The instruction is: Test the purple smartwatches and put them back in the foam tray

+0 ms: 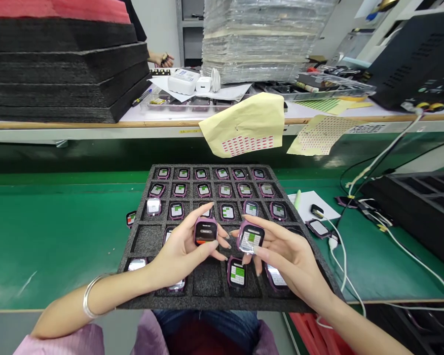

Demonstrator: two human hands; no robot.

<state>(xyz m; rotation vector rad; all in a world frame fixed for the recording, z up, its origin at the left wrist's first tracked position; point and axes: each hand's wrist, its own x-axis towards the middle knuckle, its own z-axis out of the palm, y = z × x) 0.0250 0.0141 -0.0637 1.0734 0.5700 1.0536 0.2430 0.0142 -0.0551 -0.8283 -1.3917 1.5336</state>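
A black foam tray (pixel 210 300) lies on the green bench top, its compartments holding rows of purple-framed watch faces with lit screens. Above the tray's middle, my left hand (pixel 187 246) grips a purple watch face (pixel 206 231) by its edges; its dark screen shows a red-orange bar at the bottom. To its right, my right hand (pixel 281 246) holds another purple watch face (pixel 250 238), its screen white with a green patch. The two watch faces are apart. Several compartments near my hands hold nothing, and my hands partly hide others.
One watch face (pixel 131 218) lies left of the tray. To the right are white cables (pixel 346 266), a white paper (pixel 311 199) and more watch parts. A shelf (pixel 163 129) behind bears black foam stacks (pixel 52 74), chargers and yellow sticker sheets (pixel 247 123). Another person's hand (pixel 163 59) shows beyond.
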